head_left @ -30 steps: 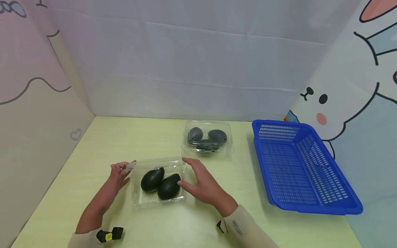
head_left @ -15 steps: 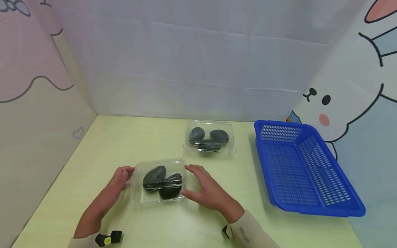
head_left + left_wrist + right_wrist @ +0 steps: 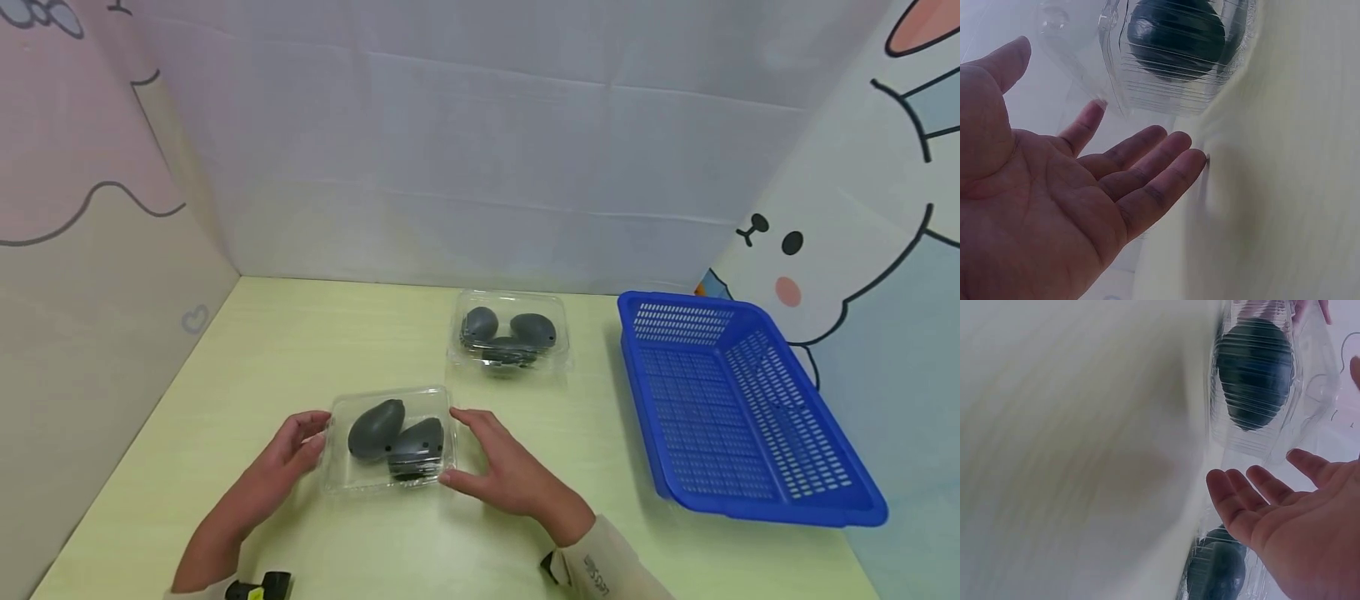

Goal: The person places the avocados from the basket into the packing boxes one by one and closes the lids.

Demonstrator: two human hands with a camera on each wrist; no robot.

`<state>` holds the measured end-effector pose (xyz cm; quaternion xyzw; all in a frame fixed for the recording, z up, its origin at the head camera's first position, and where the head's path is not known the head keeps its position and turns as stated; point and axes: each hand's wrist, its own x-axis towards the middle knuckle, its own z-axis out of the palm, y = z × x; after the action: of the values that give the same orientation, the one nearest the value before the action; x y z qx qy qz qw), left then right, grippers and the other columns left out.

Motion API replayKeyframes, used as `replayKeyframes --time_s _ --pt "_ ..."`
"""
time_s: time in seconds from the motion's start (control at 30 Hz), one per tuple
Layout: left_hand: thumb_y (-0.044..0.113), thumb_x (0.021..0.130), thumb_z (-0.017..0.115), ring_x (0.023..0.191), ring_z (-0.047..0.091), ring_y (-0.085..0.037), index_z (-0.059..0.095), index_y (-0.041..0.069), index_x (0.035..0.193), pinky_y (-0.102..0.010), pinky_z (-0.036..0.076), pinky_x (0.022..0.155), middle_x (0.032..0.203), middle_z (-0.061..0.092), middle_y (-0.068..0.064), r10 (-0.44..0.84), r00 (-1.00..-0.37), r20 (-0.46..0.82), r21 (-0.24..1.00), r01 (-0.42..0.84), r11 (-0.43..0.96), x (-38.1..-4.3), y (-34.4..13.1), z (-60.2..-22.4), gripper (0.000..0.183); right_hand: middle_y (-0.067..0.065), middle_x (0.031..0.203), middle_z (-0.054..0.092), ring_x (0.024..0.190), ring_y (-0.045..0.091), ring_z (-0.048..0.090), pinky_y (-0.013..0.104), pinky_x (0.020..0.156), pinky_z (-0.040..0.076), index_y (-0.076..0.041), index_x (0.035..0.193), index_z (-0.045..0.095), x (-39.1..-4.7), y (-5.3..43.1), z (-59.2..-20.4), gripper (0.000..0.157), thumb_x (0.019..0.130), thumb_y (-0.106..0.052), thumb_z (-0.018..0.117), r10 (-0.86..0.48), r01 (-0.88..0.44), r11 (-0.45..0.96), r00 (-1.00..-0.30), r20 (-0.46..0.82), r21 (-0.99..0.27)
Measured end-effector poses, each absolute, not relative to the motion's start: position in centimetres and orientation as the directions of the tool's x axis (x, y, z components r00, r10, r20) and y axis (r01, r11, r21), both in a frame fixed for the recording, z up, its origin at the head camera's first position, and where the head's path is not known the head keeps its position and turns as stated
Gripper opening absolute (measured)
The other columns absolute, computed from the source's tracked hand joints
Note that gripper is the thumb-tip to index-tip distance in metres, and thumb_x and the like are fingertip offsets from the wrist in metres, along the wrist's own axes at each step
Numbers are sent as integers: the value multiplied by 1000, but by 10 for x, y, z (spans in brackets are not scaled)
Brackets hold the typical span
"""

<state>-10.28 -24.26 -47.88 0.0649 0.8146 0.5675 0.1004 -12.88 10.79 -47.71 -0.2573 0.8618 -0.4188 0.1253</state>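
A clear plastic clamshell box sits on the table in the head view, its lid down over two dark green avocados. My left hand is at its left side, with the index fingertip right at the lid's edge in the left wrist view and the other fingers loosely spread. On the opposite side my right hand has thumb and fingers apart, fingertips close to the box's right edge. Through the ribbed wall, an avocado shows in the left wrist view. Neither palm holds anything.
Behind stands a second clear clamshell box with three dark avocados inside. A blue perforated plastic basket is at the right of the pale table. White and cartoon-printed sheets enclose the table's back and sides.
The near box's lid has come down over the avocados. My left hand has let go of the lid's corner and slid slightly down its left side; my right hand stays beside the right edge.
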Motion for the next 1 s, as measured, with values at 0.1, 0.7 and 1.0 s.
replayKeyframes --time_s 0.1,0.7,1.0 --pt "23 112 47 139 42 -45 34 -2 150 -18 49 93 154 41 -27 213 -972 -99 935 -18 354 -100 -243 -479 47 0 158 38 144 22 40 52 114 37 -19 160 36 -129 107 -479 77 99 -59 61 -549 -321 509 -836 -14 -799" --pt "32 109 54 108 65 -36 18 9 161 -38 60 82 140 50 -29 147 -946 -289 916 -228 330 -91 -243 -479 67 9 135 54 115 24 60 41 92 51 -18 154 41 -130 101 -483 58 104 -35 64 -494 -90 362 -863 -109 -928" --pt "27 111 49 85 65 -30 27 -2 157 -41 60 68 102 61 -19 332 -893 -304 932 -206 298 -85 -251 -482 59 10 131 56 111 26 62 43 91 52 -20 155 40 -130 101 -480 62 101 -22 69 -492 -55 329 -862 -122 -943"
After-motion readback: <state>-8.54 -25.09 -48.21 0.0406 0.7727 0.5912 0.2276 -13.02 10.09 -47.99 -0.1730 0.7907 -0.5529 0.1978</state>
